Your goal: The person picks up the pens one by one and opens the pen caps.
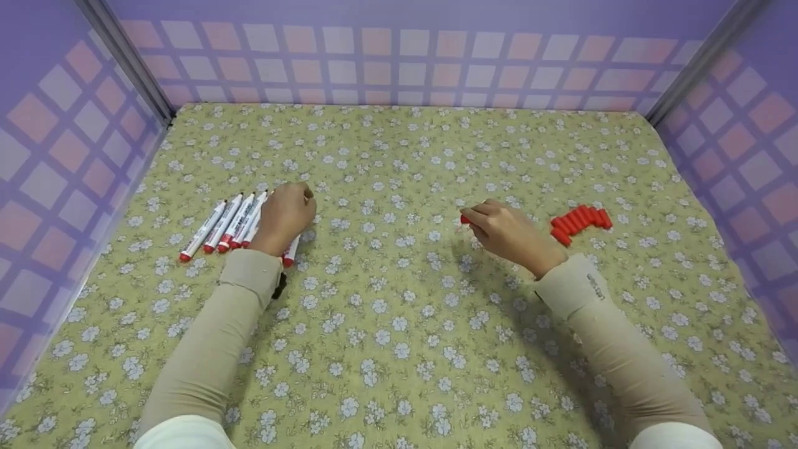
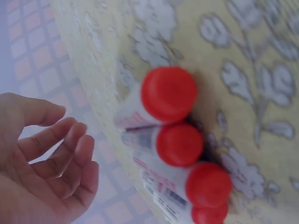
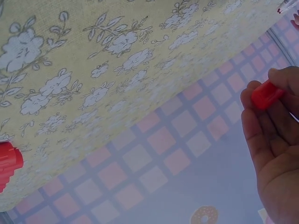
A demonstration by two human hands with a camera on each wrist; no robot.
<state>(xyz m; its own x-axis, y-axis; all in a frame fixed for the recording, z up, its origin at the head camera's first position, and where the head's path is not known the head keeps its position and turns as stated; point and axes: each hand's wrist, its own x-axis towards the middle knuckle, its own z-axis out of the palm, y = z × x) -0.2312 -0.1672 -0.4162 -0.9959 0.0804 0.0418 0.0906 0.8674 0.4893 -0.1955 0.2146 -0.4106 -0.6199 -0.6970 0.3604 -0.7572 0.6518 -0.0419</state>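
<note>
My left hand (image 1: 285, 215) is above the right side of a row of white markers (image 1: 204, 232) with red ends. In the left wrist view its loosely bent fingers (image 2: 70, 149) hold nothing and stay apart from the red marker ends (image 2: 169, 93). Part of the row is hidden under this hand. Over the middle right of the cloth, my right hand (image 1: 508, 236) pinches a red marker cap (image 3: 266, 95) between thumb and fingertips. To the right of that hand lies a group of loose red caps (image 1: 580, 220), side by side on the cloth.
A yellow-green flowered cloth (image 1: 386, 280) covers the table. Purple walls (image 1: 411, 62) with pink and white squares enclose its back and both sides. Grey posts (image 1: 128, 62) stand at the back corners.
</note>
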